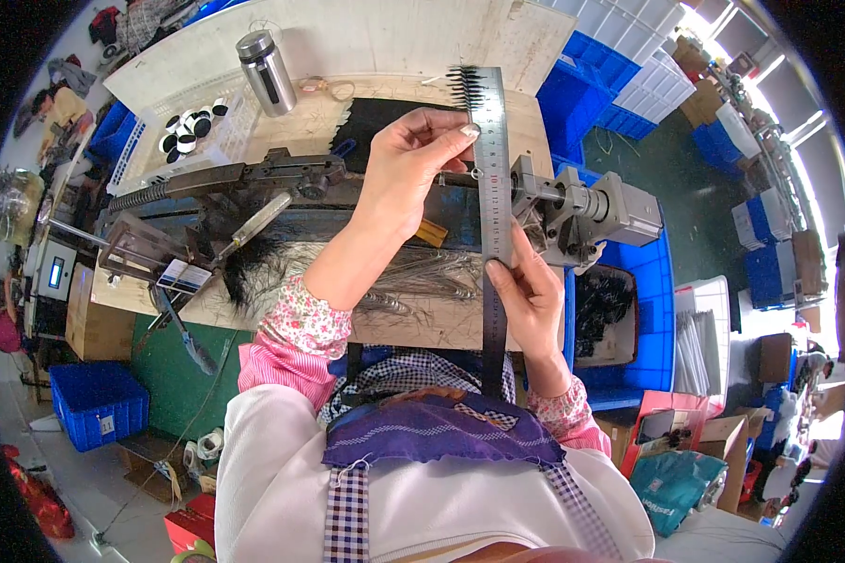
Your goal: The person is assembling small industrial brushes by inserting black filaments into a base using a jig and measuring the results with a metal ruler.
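Note:
A long steel ruler stands nearly upright in the picture, its far end above the bench. My right hand is closed on its lower part, thumb on the face. My left hand pinches a small wire brush against the ruler's left edge. The brush's black bristles fan out beside the ruler's far end, and a small loop shows below my left fingers. Under my hands lie many thin metal wires on the wooden bench. A machine with a shaft and motor is just right of the ruler.
A white basket of black-and-white spools and a steel flask stand at the back left. A metal lever arm crosses the bench's left side. Black bristles hang near it. A blue crate with a tray adjoins the right side.

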`<act>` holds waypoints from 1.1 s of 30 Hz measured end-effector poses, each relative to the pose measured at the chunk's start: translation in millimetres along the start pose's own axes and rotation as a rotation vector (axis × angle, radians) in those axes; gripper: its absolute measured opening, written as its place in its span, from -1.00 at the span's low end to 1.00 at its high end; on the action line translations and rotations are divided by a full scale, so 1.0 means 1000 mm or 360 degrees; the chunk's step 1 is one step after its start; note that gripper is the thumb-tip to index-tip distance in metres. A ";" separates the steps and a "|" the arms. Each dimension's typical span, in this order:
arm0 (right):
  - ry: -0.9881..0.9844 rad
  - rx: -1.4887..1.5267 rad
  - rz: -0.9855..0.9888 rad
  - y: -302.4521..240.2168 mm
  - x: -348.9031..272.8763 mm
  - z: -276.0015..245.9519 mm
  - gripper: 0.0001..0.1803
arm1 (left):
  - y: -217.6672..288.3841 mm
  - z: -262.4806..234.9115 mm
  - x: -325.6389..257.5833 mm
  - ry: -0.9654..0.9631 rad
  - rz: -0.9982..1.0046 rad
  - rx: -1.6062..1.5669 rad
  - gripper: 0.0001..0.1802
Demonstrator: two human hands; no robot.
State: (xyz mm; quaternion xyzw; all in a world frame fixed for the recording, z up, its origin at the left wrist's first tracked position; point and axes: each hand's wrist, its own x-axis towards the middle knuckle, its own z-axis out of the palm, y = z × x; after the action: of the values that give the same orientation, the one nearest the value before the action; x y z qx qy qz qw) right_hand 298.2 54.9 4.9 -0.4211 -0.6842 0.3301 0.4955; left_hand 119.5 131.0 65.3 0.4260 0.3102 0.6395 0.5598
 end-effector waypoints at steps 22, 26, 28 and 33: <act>-0.0059 -0.0057 0.0130 0.000 -0.003 0.000 -0.45 | -0.003 -0.003 -0.002 0.0015 0.0003 0.0024 -0.78; -0.0024 -0.0017 -0.0001 0.004 -0.002 0.004 -0.44 | -0.004 -0.004 -0.001 0.0006 0.0012 0.0041 -0.78; 0.0014 0.0008 -0.0083 0.005 -0.002 0.006 -0.44 | -0.004 -0.004 -0.001 0.0013 0.0010 0.0041 -0.79; -0.0036 -0.0091 0.0000 -0.002 0.000 0.004 -0.44 | -0.001 -0.005 -0.002 0.0010 0.0010 0.0077 -0.81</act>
State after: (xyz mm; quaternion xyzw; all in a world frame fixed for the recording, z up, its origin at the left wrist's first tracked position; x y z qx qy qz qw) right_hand 294.1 53.6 5.2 -0.4315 -0.6989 0.3150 0.4755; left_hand 115.7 129.8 62.1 0.4384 0.3261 0.6348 0.5463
